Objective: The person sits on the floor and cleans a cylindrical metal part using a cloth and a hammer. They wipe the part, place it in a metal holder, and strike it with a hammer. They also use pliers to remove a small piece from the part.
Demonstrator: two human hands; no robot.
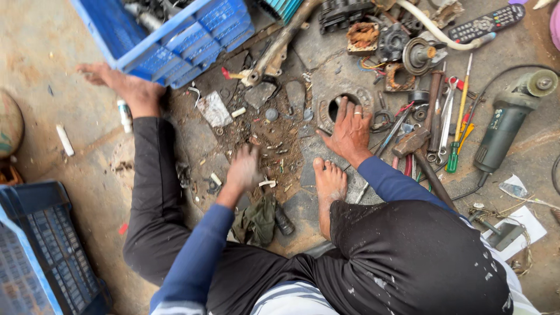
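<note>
- Looking down from the head view, I see my left hand (244, 168) blurred over a scatter of small metal scraps (274, 143) on the ground; whether its fingers are curled or loose I cannot tell.
- My right hand (350, 129) lies flat, fingers spread and released, on a round metal casting (326, 96), fingertips at the rim of its centre hole.
- Just right of that hand lie a hammer (415, 143), a green-handled screwdriver (458, 131) and an angle grinder (507, 122).
- A blue crate (181, 44) stands beyond the scraps, by my left foot (125, 84).
</note>
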